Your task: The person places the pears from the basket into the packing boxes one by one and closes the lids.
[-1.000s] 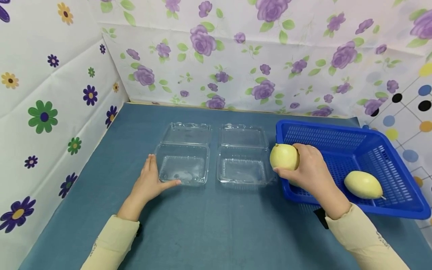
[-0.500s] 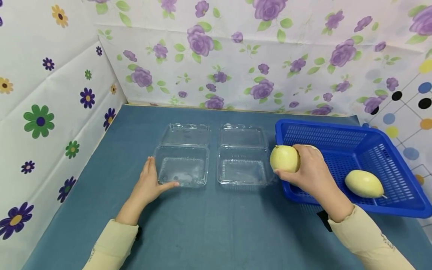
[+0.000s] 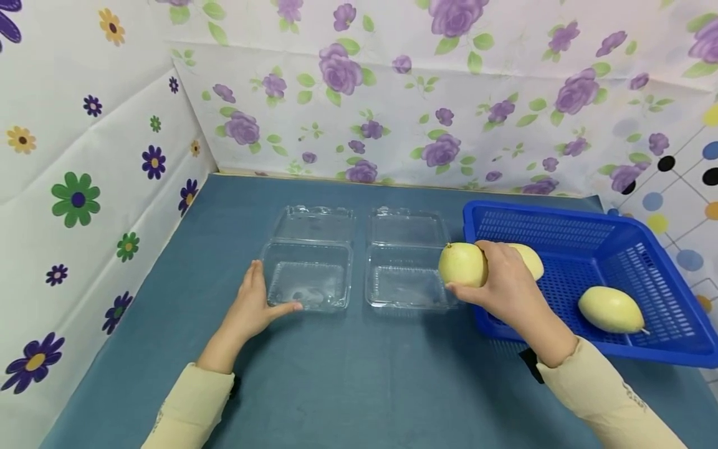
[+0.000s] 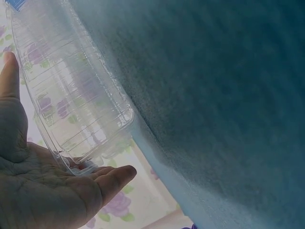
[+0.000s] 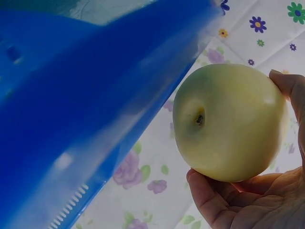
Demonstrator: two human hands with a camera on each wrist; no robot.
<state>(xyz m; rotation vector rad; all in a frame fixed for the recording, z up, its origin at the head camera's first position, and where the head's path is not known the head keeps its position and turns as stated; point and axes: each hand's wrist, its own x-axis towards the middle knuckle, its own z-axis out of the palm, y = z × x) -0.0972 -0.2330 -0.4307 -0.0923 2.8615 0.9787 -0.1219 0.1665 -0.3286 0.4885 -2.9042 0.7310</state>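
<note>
My right hand (image 3: 507,284) grips a pale yellow pear (image 3: 463,265) at the left rim of the blue basket; in the right wrist view the same pear (image 5: 231,121) sits between thumb and fingers. My left hand (image 3: 245,312) lies against the left clear plastic clamshell box (image 3: 307,280), fingers straight along its side and thumb at its front edge. From the left wrist, the box (image 4: 76,95) stands between the spread thumb and fingers. A second clear clamshell box (image 3: 406,284) stands to its right, lid folded back, partly behind the held pear.
The blue basket (image 3: 653,249) stands at the right with one pear (image 3: 611,310) near its front and another pear (image 3: 530,260) partly hidden by my right hand. A blue cloth (image 3: 348,374) covers the table. Flower-print sheets (image 3: 392,106) rise at the back and left.
My right hand has moved slightly left with the pear, over the basket rim towards the right box. More of the pear behind it now shows. The left hand stays at the left box.
</note>
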